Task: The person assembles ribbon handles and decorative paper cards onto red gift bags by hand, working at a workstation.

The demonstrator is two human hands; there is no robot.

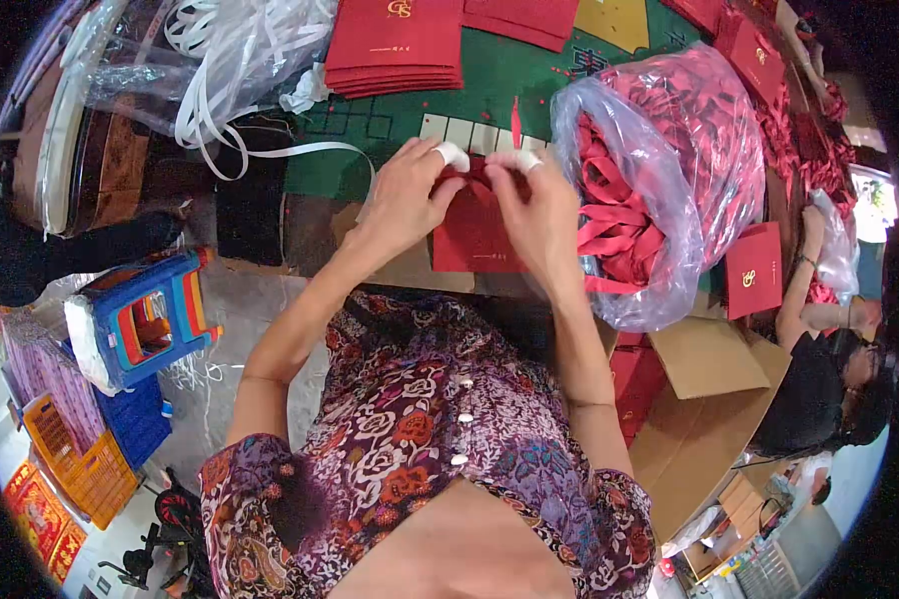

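Counter: green top (484, 75) with printed dark characters and a row of cream strips (479, 136) just beyond the hands.
Red bag: one flat red bag (477, 238) lies at the near side of the counter, in front of the person, its top edge under the fingers.
Left hand: left hand (402, 198) reaches in from the left, thumb and forefinger closed in a pinch on the top edge of the red bag; white wrap (453, 158) on a finger.
Right hand: right hand (543, 208) mirrors it, grip closed on the same edge, close beside the left fingertips; white wrap (515, 160) here too. Exactly what small part lies between the fingers cannot be told.
Red strip: a narrow red strip (516, 122) lies just beyond the right fingers.
Stack: red bags with gold marks, stack (395, 52), beyond the left hand.
Ribbons: many red ribbons (619, 215) fill a clear plastic sack (694, 150), right of the right hand.
White straps: loose, looping white straps (245, 50) at the far left.
Box: open cardboard box (704, 434) below the sack, with red pieces inside.
Co-worker: a person in dark clothing (819, 394) at the far right, hand near clear plastic.
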